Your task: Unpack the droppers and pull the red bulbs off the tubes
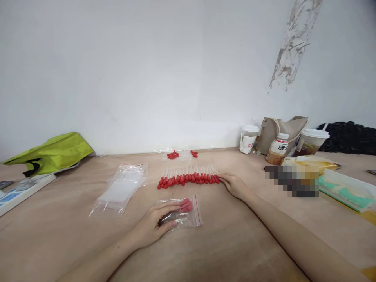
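Note:
A clear zip bag [192, 215] with a red strip along its right edge lies in front of me, with several red-tipped pieces [185, 205] inside. My left hand [155, 221] is closed on the bag's left side, thumb below and fingers above. Beyond it, a long row of red-tipped white sticks [190, 178] lies side by side, red ends toward me. At the row's right end, my right hand [233, 185] has its fingers pinched at the last stick; the fingertips partly hide what they touch.
Flat clear zip bags [125, 190] are stacked on the left. Near the wall lie filled bags [173, 155] with red pieces. A green bag [55, 150] and a power strip [26, 192] are far left. Cups [249, 140], a bottle [277, 149] and a plastic tray [346, 190] stand right.

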Action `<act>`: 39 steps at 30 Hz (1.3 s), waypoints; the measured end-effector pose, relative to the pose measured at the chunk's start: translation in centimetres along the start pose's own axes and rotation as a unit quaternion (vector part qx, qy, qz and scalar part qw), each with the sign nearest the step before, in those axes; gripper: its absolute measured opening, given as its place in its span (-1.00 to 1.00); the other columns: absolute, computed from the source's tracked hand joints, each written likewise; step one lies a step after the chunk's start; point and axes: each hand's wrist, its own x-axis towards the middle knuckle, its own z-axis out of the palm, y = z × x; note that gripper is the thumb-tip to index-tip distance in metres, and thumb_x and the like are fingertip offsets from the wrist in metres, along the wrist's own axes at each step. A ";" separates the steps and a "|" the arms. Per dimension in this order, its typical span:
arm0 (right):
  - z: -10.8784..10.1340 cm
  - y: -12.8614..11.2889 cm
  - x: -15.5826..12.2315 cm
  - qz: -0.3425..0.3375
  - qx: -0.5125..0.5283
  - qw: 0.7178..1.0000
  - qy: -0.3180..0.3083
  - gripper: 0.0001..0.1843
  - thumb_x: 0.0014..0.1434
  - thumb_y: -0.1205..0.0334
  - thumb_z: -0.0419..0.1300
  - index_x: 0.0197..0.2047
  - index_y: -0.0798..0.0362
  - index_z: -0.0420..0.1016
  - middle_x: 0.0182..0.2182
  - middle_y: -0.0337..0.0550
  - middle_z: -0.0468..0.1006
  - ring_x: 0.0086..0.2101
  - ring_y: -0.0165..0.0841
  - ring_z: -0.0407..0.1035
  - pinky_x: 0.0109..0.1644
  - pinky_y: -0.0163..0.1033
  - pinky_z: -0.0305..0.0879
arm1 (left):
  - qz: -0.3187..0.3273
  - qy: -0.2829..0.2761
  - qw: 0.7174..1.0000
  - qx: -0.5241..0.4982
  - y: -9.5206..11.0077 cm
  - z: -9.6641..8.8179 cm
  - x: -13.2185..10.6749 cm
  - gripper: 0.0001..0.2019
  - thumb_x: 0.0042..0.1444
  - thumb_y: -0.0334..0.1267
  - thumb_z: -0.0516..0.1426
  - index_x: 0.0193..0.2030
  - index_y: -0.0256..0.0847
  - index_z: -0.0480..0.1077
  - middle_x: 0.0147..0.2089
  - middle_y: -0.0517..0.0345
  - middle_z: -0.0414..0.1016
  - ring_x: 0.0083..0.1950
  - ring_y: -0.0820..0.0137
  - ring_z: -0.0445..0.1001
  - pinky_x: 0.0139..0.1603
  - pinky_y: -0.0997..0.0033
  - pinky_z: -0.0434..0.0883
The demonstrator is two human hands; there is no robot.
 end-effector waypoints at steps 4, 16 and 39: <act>-0.4 -0.5 0.0 0.002 -0.016 0.999 0.029 -0.67 0.18 0.20 -0.08 -0.12 0.03 0.44 -0.18 -0.06 0.49 -0.17 -0.27 0.35 -0.04 -0.12 0.25 | -0.011 0.005 1.000 0.007 0.0 0.0 -0.2 -0.60 0.11 -0.19 0.04 0.12 -0.05 0.21 0.13 0.12 0.29 0.12 0.30 0.27 0.12 0.23 0.23; 1.6 -11.2 -2.1 -0.029 0.063 0.994 -0.087 -0.88 -0.03 0.14 0.19 -0.44 -0.06 0.54 -0.57 -0.25 0.43 -0.40 -0.36 0.26 -0.23 -0.24 0.10 | -0.077 0.016 0.996 -0.043 -0.1 0.1 -0.4 -0.65 0.19 -0.14 -0.06 0.10 -0.07 0.20 0.07 0.14 0.36 0.07 0.34 0.33 0.08 0.28 0.27; 2.2 -12.7 -2.9 0.050 0.189 0.968 -0.156 -0.56 -0.28 0.13 0.35 -0.28 0.04 0.36 -0.44 -0.30 0.38 -0.44 -0.45 0.21 -0.41 -0.39 0.11 | -0.041 -0.071 0.994 0.071 0.3 -0.2 -0.4 -0.49 0.14 -0.01 -0.05 0.23 -0.04 0.03 0.26 0.12 0.07 0.26 0.25 0.05 0.23 0.11 0.04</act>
